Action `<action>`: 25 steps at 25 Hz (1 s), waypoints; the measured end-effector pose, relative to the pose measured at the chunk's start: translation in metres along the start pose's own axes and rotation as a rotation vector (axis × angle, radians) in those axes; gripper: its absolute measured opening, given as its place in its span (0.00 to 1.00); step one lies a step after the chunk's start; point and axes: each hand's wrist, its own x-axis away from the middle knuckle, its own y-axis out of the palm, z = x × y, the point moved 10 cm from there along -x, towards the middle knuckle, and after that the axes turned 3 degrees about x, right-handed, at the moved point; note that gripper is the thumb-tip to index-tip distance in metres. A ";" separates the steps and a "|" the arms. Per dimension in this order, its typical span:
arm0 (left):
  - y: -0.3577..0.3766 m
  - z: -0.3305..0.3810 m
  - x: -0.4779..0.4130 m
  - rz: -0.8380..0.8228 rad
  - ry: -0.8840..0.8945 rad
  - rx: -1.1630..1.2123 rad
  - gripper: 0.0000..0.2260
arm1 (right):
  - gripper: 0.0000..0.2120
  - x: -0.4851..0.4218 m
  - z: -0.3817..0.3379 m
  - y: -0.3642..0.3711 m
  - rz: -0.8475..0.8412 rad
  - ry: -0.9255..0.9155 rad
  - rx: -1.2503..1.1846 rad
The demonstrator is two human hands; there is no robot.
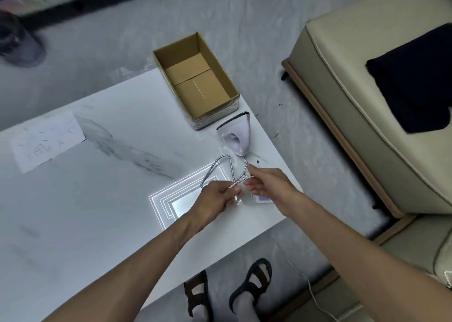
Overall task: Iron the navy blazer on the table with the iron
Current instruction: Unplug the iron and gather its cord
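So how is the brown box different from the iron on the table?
The cardboard box is brown; the iron is white with a dark edge. The box looks bigger than the iron. The box is open and shows nothing inside; the iron trails a braided cord that the left hand and right hand both hold. Both sit on the white table near its right edge.

Open cardboard box (195,79), marked paper sheet (46,140), beige sofa (342,96) at rt.
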 end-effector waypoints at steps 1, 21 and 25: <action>-0.019 0.003 0.003 0.066 -0.009 0.002 0.13 | 0.15 0.000 -0.006 0.003 0.016 0.003 0.034; -0.008 0.034 -0.102 0.577 0.022 -0.015 0.15 | 0.11 -0.080 0.020 -0.057 -0.003 0.315 -0.350; -0.012 0.065 -0.097 0.564 0.119 -0.039 0.16 | 0.05 -0.077 0.006 -0.056 -0.026 0.307 -0.401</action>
